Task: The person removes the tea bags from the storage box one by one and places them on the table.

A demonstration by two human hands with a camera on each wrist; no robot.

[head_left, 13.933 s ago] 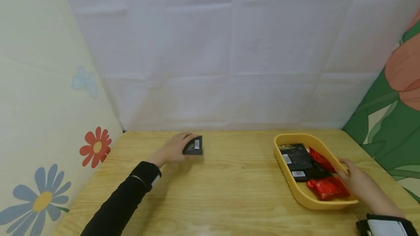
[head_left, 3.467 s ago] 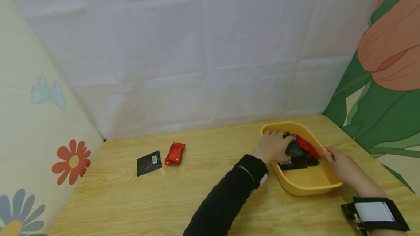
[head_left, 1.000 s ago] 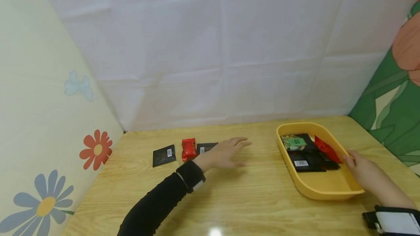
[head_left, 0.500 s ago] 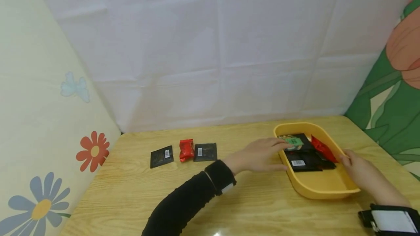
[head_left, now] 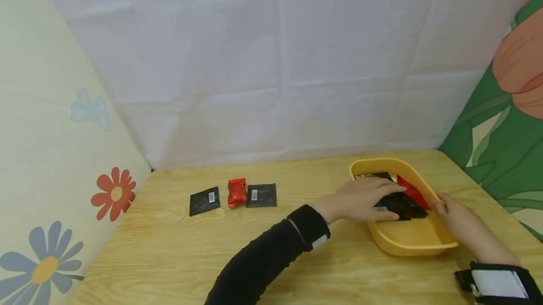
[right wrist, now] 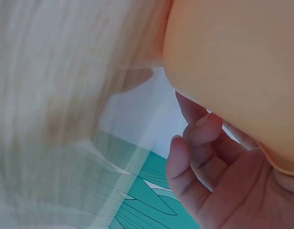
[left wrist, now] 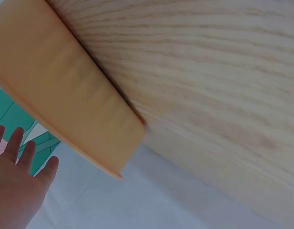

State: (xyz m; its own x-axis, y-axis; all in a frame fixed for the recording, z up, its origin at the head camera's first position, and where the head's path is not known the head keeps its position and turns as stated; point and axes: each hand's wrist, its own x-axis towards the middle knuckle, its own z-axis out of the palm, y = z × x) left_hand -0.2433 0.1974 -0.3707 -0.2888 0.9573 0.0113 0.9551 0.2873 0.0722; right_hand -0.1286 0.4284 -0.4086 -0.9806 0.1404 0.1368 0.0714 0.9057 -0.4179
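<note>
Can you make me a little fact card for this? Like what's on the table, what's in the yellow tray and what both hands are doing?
On the table: left black packet, middle red packet, right black packet, in a row
In the yellow tray: another red packet and some black packets; partly covered, so I can't count them
Left hand: over the tray; can't tell if it touches packets
Right hand: holds the tray's right side
</note>
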